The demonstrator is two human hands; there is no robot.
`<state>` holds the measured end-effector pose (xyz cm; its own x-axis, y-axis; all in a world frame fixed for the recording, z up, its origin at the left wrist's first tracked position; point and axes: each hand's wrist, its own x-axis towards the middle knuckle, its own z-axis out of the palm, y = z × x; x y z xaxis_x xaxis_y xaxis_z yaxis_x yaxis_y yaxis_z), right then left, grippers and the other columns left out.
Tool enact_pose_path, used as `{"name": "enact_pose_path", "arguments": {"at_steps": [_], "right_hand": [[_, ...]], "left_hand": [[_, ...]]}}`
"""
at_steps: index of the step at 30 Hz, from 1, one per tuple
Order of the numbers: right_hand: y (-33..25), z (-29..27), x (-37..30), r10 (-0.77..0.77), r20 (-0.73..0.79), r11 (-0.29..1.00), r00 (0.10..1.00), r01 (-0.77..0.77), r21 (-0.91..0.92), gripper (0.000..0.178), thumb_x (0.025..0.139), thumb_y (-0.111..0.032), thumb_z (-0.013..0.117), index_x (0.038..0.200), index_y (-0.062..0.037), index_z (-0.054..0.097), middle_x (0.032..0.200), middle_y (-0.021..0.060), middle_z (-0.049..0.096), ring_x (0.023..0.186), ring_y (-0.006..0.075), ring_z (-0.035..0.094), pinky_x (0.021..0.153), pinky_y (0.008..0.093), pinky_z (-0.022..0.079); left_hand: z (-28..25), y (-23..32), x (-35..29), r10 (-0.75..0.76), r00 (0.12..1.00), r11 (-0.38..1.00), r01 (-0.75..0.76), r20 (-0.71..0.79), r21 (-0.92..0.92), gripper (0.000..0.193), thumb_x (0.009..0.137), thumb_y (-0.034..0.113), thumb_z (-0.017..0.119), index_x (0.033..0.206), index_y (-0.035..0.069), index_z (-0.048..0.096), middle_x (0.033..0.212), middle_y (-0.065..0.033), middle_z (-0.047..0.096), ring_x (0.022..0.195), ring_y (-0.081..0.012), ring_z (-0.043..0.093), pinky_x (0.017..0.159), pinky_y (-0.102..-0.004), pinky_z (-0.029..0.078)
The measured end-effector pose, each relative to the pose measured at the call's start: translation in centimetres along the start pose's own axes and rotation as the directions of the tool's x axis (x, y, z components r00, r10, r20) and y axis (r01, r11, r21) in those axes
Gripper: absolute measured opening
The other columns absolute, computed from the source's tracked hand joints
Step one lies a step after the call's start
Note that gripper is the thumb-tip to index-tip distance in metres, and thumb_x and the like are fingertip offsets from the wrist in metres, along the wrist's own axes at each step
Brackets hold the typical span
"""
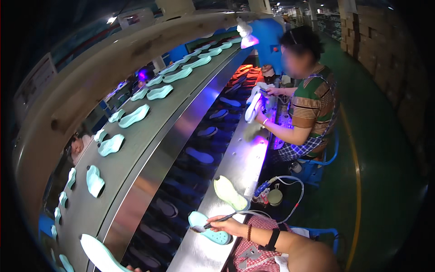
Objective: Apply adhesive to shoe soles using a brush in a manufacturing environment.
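Note:
My right hand (230,225) is closed round a black-handled brush (225,218) with a thin hose trailing from it. The brush's tip rests on a pale blue shoe sole (218,236) with holes at its near end, lying on the metal ledge. A pale yellow-green sole (229,192) lies just beyond it on the same ledge. At the lower edge, only the fingertips of my left hand (134,269) show, closed on the end of a whitish-blue sole (100,255). That sole is held at the conveyor's metal side; the rest of the hand is out of view.
A grey conveyor belt (140,131) carries several pale blue soles on the left. More soles lie on a dark lower level. Beyond my right arm, a seated co-worker (312,104) handles a white sole. Coiled tubes and a small round pot (275,197) stand beside the ledge.

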<state>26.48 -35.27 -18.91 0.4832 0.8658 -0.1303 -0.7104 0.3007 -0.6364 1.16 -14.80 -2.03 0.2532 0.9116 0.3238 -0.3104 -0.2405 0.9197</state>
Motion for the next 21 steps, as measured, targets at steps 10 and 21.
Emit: {"name": "enact_pose_path", "arguments": {"at_steps": [10, 21], "right_hand": [[-2.4, 1.8, -2.6, -0.09, 0.058, 0.994, 0.994, 0.093, -0.059, 0.028, 0.079, 0.001, 0.058, 0.106, 0.0046, 0.054, 0.099, 0.0122, 0.059, 0.085, 0.0153, 0.058, 0.079, 0.0261, 0.048], [-4.2, 4.9, -2.9, 0.017, 0.157, 0.922, 0.987, 0.045, -0.385, 0.02, 0.074, 0.004, 0.057, 0.093, 0.0062, 0.06, 0.095, 0.0161, 0.062, 0.088, 0.0205, 0.059, 0.084, 0.0304, 0.044]], "left_hand": [[4.9, -12.2, -9.7, -0.514, 0.615, 0.358, 0.788, 0.599, -0.501, 0.078, 0.073, 0.07, 0.03, 0.125, 0.013, 0.04, 0.118, -0.0131, 0.048, 0.106, -0.0369, 0.046, 0.093, -0.0525, 0.031], [11.6, -11.3, -11.1, -0.5, 0.556, 0.085, 0.794, 0.664, -0.602, 0.079, 0.078, 0.069, 0.023, 0.131, 0.011, 0.031, 0.128, -0.0138, 0.039, 0.115, -0.0352, 0.039, 0.097, -0.0507, 0.03]]}}
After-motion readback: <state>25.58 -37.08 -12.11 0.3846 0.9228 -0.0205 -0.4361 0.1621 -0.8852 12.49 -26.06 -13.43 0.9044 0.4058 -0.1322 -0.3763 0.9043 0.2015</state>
